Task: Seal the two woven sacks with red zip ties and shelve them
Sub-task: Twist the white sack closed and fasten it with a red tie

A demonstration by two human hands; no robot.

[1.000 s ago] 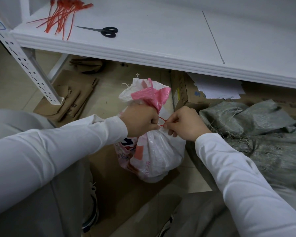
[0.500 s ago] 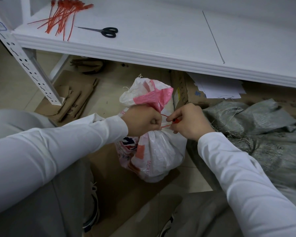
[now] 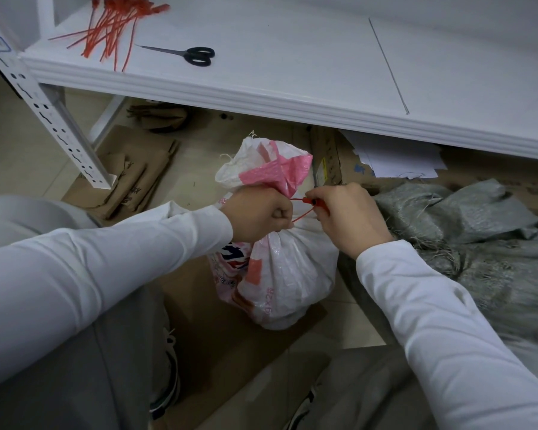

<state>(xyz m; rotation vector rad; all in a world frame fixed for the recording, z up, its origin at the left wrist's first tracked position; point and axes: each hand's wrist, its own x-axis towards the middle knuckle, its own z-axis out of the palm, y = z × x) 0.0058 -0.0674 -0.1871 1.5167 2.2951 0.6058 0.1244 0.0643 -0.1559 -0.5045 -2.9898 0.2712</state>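
Left hand point(image 3: 258, 212) is clenched in a fist round the neck of the sack point(image 3: 292, 268). Zip tie point(image 3: 308, 200) is pinched at the fingertips of the right hand point(image 3: 348, 215). Both white-sleeved forearms are extended forward and converge.

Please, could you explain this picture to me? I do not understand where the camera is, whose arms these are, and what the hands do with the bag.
There is no machine. A person wears the camera on the head, so you look down at their two arms. The left hand grips the bunched neck of a white and pink sack standing on cardboard. The right hand pinches a red zip tie looped at that neck. On the white shelf above lie spare red zip ties and scissors. A grey sack lies on the right.
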